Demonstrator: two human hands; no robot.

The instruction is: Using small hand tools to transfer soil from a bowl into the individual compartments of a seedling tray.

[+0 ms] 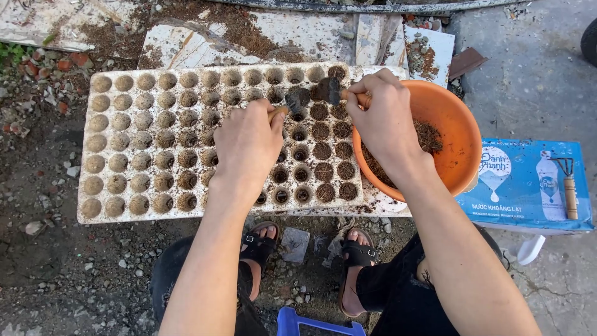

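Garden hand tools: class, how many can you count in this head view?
3. A small trowel in the left hand, another in the right hand, a hand fork on the blue box.

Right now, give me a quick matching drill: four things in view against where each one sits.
Things:
1. orange bowl
2. blue box
3. seed tray
4. blue stool

Places:
A. under both hands, on the white board
B. bottom edge, between the feet
C. far right, with a small hand tool on top
D. under the right hand, holding brown fibre

Pairs: 1-D, 2-C, 3-A, 4-B
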